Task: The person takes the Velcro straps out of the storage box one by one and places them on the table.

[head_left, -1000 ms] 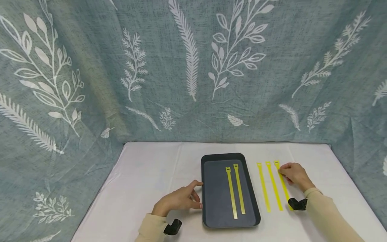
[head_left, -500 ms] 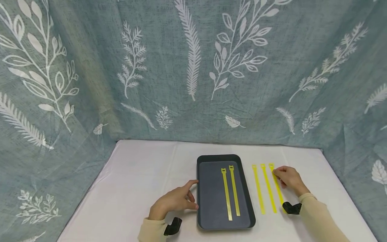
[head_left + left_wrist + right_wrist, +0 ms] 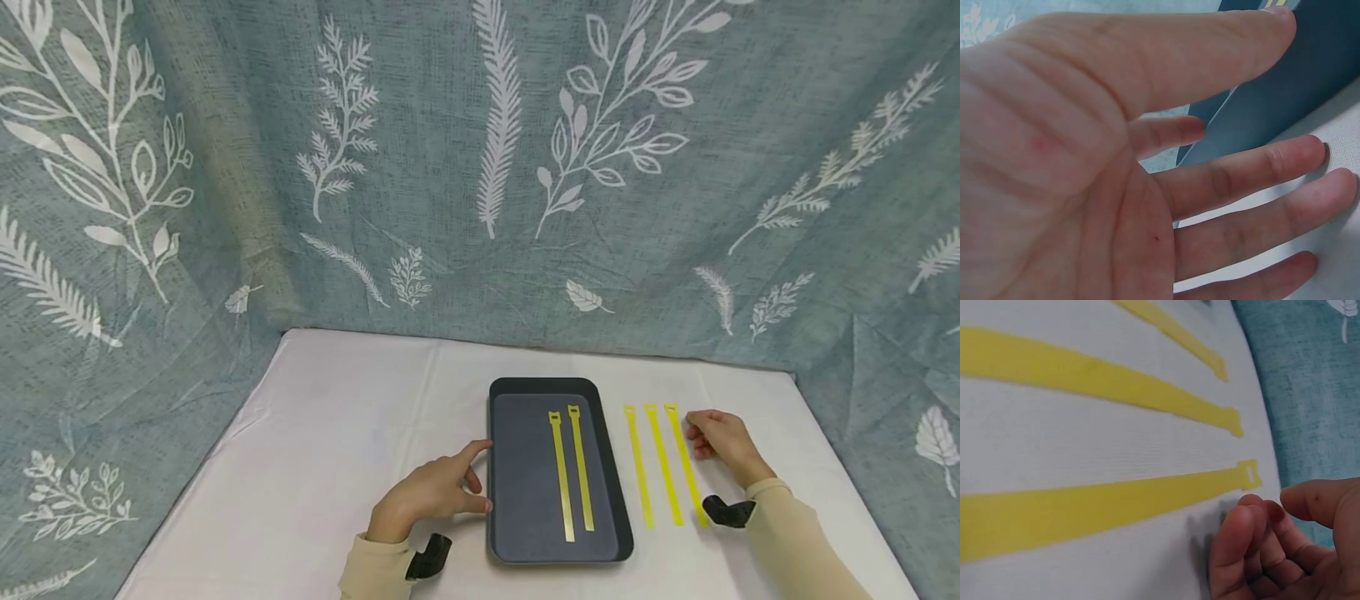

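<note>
A dark grey rectangular tray (image 3: 525, 467) lies on the table with two yellow hook-and-loop cable straps side by side inside it, a left one (image 3: 561, 475) and a right one (image 3: 581, 468). My left hand (image 3: 427, 496) is at the tray's left edge, thumb and index finger reaching to its rim, fingers extended. Three more yellow straps lie in a row right of the tray: a near one (image 3: 639, 467), a middle one (image 3: 663, 465) and a far-right one (image 3: 1104, 509). Beside the slotted head of the far-right strap is my right hand (image 3: 723, 442), fingers loosely bent, holding nothing.
White cloth (image 3: 337, 417) covers the table. Behind it and at both sides hangs a blue-green curtain (image 3: 435, 167) with white leaf prints. A black camera mount sits at each wrist, the left one (image 3: 430, 557) and the right one (image 3: 727, 511).
My right fingertips, earlier on the head end of the far-right strap, are now just right of it and apart from it. My left hand stays at the tray; the head view has shifted.
</note>
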Available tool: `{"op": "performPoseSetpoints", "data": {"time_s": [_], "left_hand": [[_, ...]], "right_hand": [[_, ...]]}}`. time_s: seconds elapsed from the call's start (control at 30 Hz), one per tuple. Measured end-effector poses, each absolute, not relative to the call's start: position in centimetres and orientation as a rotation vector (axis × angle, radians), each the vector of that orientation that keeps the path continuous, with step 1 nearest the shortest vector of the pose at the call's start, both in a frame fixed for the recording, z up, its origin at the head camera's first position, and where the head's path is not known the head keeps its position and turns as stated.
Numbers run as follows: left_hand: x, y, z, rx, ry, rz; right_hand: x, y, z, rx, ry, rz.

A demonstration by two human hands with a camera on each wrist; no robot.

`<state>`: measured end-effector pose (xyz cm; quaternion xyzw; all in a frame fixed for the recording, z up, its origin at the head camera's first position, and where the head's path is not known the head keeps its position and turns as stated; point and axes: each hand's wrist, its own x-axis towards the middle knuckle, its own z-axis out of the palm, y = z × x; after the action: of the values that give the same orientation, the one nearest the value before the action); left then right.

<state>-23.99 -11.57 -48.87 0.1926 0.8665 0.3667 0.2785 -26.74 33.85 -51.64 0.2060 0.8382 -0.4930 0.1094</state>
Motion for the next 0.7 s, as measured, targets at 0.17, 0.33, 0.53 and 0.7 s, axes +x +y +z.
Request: {"op": "performPoseSetpoints", "data": {"time_s": [0.17, 0.33, 0.53, 0.7], "left_hand": [[-23.7, -11.6, -48.6, 0.521, 2.323, 0.974], [-23.4, -11.6, -48.7, 0.507, 2.305, 0.963], [-23.5, -11.7, -48.9, 0.532, 2.319, 0.962], [-23.5, -11.3, -48.7, 0.528, 2.343, 0.952]], "right_hand": [[-27.6, 33.5, -49.9, 0.562, 2.435, -1.470], [-28.9, 31.7, -47.6, 0.443, 2.429, -1.515], [-29.7, 28.0, -45.4, 0.242, 2.402, -1.569], [-29.9, 25.3, -44.9, 0.168, 2.395, -1.541]]}}
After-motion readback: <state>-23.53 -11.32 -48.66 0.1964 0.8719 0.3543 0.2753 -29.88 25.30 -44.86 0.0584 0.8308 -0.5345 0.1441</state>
